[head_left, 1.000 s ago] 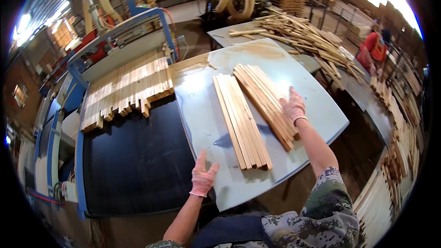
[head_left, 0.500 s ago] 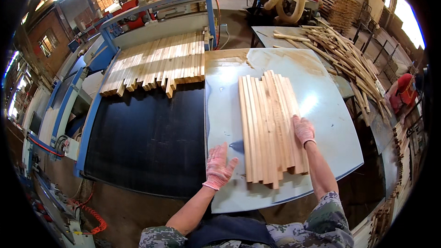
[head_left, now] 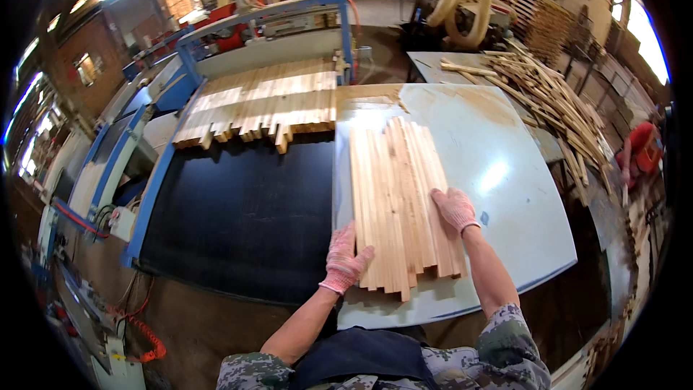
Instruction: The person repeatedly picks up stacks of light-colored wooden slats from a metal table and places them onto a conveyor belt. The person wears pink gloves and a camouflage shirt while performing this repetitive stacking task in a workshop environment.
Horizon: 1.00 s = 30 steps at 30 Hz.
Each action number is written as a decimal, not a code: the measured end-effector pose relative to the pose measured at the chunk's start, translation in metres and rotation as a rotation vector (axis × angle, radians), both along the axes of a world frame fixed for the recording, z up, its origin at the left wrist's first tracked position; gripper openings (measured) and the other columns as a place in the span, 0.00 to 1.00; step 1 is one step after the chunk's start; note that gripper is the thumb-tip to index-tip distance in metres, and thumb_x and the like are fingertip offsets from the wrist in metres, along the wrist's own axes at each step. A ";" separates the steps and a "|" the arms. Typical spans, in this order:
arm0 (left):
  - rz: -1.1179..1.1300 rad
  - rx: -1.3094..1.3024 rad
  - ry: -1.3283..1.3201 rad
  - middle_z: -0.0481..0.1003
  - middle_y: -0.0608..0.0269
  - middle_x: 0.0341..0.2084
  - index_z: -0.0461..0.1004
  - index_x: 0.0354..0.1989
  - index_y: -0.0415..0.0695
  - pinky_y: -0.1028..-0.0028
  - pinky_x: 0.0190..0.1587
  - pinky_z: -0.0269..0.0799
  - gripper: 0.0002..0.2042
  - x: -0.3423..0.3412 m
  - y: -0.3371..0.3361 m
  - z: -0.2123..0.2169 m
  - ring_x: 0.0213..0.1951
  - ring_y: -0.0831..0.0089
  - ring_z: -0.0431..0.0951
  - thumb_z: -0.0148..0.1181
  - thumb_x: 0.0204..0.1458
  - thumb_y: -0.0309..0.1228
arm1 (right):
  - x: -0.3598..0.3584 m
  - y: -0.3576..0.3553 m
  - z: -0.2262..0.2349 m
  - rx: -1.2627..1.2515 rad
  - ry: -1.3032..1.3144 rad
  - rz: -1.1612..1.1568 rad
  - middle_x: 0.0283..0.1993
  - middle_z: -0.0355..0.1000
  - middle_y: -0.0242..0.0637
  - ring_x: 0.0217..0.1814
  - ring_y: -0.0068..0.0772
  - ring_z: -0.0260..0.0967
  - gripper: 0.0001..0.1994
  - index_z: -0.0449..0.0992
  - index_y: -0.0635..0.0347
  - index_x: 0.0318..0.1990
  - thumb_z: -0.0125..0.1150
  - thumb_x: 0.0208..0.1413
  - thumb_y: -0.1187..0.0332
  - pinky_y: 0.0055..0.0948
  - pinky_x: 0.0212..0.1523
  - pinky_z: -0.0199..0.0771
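Note:
A batch of pale wooden strips (head_left: 395,209) lies side by side on a light, smooth tabletop (head_left: 512,224), its near ends uneven. My right hand (head_left: 455,208), in a pink-and-white knit glove, presses against the batch's right edge with its fingers curled over the outer strip. At the opposite edge, near the lower left corner, my left hand (head_left: 345,258) wears a similar glove. Its fingers are stretched out along the side, with the thumb spread toward the strips and touching or nearly touching them.
Left of the tabletop is a black conveyor belt (head_left: 238,209) bearing a row of wooden strips (head_left: 260,101) beneath a blue machine frame (head_left: 271,7). Loose sticks (head_left: 548,94) are heaped at the back right. A person in red (head_left: 641,152) is at the far right.
The batch of strips has slid left across the tabletop, pushed by my right hand. My left hand has stayed near the belt's edge, and the strips now reach it. The view has shifted slightly.

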<state>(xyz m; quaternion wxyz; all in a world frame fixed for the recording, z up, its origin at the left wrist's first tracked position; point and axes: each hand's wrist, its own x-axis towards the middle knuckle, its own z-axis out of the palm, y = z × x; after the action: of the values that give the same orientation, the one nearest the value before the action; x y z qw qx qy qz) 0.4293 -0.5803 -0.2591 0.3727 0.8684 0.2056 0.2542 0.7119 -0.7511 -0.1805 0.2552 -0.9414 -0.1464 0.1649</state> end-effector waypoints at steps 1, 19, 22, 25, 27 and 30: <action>0.009 0.038 0.000 0.75 0.36 0.60 0.67 0.72 0.33 0.49 0.72 0.62 0.41 -0.001 0.002 -0.005 0.62 0.37 0.72 0.69 0.55 0.47 | -0.004 -0.002 0.002 0.024 -0.021 0.023 0.56 0.81 0.63 0.62 0.62 0.78 0.35 0.83 0.72 0.53 0.55 0.65 0.40 0.49 0.65 0.75; 0.099 -0.302 -0.020 0.60 0.35 0.76 0.48 0.84 0.43 0.56 0.80 0.51 0.50 0.056 0.022 -0.054 0.79 0.41 0.56 0.67 0.60 0.55 | 0.088 -0.027 -0.133 0.960 0.166 -0.043 0.23 0.63 0.18 0.21 0.14 0.56 0.18 0.78 0.51 0.33 0.60 0.74 0.53 0.23 0.22 0.56; 0.094 -0.357 0.085 0.60 0.33 0.76 0.47 0.85 0.44 0.56 0.80 0.50 0.50 0.055 0.022 -0.041 0.79 0.41 0.55 0.65 0.62 0.56 | 0.100 -0.022 -0.137 0.999 0.197 -0.087 0.21 0.63 0.19 0.19 0.16 0.55 0.17 0.76 0.50 0.34 0.59 0.75 0.52 0.25 0.20 0.57; 0.057 -0.411 0.115 0.59 0.32 0.77 0.46 0.85 0.45 0.56 0.81 0.49 0.50 0.052 0.019 -0.025 0.79 0.40 0.55 0.64 0.63 0.57 | 0.112 -0.027 -0.143 0.997 0.228 -0.108 0.30 0.71 0.27 0.29 0.23 0.68 0.18 0.77 0.60 0.59 0.56 0.76 0.56 0.29 0.32 0.73; 0.066 -0.391 0.086 0.58 0.32 0.77 0.46 0.85 0.45 0.56 0.81 0.49 0.50 0.051 0.018 -0.029 0.79 0.40 0.55 0.64 0.63 0.57 | 0.115 -0.014 -0.140 0.977 0.121 -0.147 0.40 0.73 0.30 0.40 0.27 0.71 0.26 0.67 0.64 0.76 0.54 0.76 0.62 0.30 0.45 0.77; 0.049 -0.401 0.080 0.57 0.34 0.78 0.46 0.85 0.45 0.56 0.81 0.48 0.49 0.044 0.020 -0.025 0.80 0.41 0.53 0.63 0.64 0.58 | 0.092 -0.007 -0.123 0.845 0.053 -0.064 0.43 0.71 0.31 0.43 0.30 0.72 0.27 0.65 0.64 0.78 0.55 0.75 0.67 0.32 0.50 0.78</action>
<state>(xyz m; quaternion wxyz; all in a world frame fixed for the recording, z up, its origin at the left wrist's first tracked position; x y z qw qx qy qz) 0.4732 -0.5600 -0.2843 0.5234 0.7809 0.2879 0.1825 0.8041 -0.7578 -0.3038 0.6273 -0.7535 -0.1652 0.1067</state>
